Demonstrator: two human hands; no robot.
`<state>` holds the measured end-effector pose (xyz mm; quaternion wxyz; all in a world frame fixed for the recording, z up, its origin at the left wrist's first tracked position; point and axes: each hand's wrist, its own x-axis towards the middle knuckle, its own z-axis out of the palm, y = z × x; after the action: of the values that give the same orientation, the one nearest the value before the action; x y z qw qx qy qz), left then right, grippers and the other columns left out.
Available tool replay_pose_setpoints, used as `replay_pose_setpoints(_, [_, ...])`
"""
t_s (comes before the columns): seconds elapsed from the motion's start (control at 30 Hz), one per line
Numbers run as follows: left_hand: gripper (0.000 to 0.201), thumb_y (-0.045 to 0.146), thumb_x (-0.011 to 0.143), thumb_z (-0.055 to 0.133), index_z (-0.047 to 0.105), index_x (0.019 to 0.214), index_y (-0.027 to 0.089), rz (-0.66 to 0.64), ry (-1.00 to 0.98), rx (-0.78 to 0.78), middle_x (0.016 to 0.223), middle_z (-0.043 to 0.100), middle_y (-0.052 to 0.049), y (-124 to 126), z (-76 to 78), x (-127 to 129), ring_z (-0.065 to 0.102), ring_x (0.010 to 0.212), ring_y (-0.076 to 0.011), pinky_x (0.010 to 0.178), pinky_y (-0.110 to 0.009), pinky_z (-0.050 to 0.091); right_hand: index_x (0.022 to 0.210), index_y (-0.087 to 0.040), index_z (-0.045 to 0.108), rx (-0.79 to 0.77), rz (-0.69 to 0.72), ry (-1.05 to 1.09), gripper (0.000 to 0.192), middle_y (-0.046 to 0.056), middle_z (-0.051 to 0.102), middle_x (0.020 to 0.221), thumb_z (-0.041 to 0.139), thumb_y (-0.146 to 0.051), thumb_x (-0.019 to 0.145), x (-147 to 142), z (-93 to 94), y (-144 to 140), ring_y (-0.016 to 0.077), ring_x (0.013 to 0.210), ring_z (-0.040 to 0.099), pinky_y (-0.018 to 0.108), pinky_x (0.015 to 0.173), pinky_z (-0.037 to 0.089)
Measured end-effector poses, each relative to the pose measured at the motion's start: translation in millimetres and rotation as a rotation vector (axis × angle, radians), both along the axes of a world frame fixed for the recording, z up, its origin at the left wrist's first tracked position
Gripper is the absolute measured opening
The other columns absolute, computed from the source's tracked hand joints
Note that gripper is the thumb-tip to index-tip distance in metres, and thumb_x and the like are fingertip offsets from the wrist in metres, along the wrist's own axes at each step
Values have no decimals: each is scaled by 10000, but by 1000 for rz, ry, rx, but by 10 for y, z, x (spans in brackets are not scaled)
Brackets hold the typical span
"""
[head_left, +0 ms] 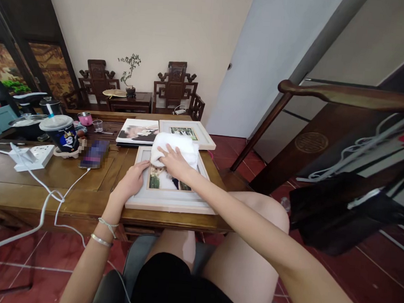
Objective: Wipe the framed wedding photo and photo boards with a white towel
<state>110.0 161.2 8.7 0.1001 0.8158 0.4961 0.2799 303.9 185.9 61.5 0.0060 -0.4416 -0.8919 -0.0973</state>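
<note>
Pressing white cloth (189, 146) with spread right hand (175, 163) over far part of photo frame (170, 201) | resting left hand (131, 181) on its left side, apart from right | directly below both, flat on table (96, 199), apparently longer side to side

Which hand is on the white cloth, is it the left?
No, the right hand lies on the white cloth, while the left hand rests on the picture frame.

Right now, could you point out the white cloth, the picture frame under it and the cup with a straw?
White cloth (184, 143): head view, on its upper face.
Picture frame (168, 202): head view, on its near border.
Cup (66, 137): head view, on its dark side.
</note>
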Motion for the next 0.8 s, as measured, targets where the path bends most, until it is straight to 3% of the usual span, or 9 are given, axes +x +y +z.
replay_pose_setpoints(0.13, [590,-24,759,392,624,1274,144,-8,-26,7,1371,601,-93,7,-2,-3,541,1298,-230,1153,-392,372,1226,-130,629,-87,46,-45,499,128,316,1581,438,63,808,-39,-32,-107,403,1432,263,649,1069,326])
replay_pose_setpoints(0.3, [587,-23,768,390,618,1278,158,26,-38,10,1369,605,-81,-4,-40,14,537,1301,-222,1144,-387,381,1128,-123,678,-209,157,-72,487,147,410,1527,426,88,768,102,131,-641,370,1367,393,549,1011,426])
replay_pose_setpoints(0.4, [557,-10,795,380,608,1283,133,55,-29,-21,1392,581,-112,-20,-53,25,524,1313,-231,1138,-396,384,1045,-125,708,-365,235,-51,428,183,655,1248,446,68,767,219,355,-926,325,1224,555,409,913,492])
replay_pose_setpoints(0.5, [498,42,856,369,596,1288,138,55,-37,-25,1391,580,-122,-23,-58,27,519,1317,-235,1135,-408,383,990,-141,717,-471,260,-25,384,148,727,1016,448,40,785,273,483,-1038,294,1097,638,334,840,503])
replay_pose_setpoints(0.6, [451,151,939,340,533,1346,135,34,-88,38,1456,512,-130,-14,-58,22,450,1375,-224,1164,-410,336,1075,-143,694,-392,204,4,441,172,650,1247,425,54,786,214,372,-928,304,1199,586,367,902,495])
replay_pose_setpoints(0.7, [467,275,988,319,451,1408,118,26,-120,58,1523,418,-147,-12,-45,16,344,1440,-223,1195,-419,270,1279,-130,593,-175,89,16,545,181,338,1559,411,66,804,53,131,-603,372,1416,332,549,1047,396])
replay_pose_setpoints(0.8, [508,366,1001,306,410,1435,123,41,-141,16,1521,418,-155,-27,-16,16,342,1441,-221,1200,-410,251,1325,-131,560,-75,0,15,500,150,230,1608,398,10,874,-152,-7,-219,405,1453,221,658,1073,320])
